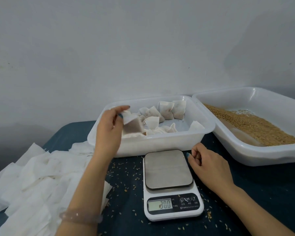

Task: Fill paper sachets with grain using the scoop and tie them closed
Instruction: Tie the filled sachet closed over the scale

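Observation:
My left hand (109, 126) pinches the top of a filled paper sachet (132, 126) and holds it over the left end of a white tray (160, 142). Several tied, filled sachets (167, 109) lie in that tray. My right hand (206, 162) rests on the dark cloth beside the scale, fingers loosely curled with nothing in them. A second white tray (262, 154) at the right holds loose grain (252, 125). No scoop is in view.
A digital kitchen scale (169, 184) stands in front, its plate bare and its display reading 30.0. A heap of flat paper sachets (34, 181) covers the table's left side. Stray grains are scattered on the dark cloth (262, 193). A plain wall rises behind.

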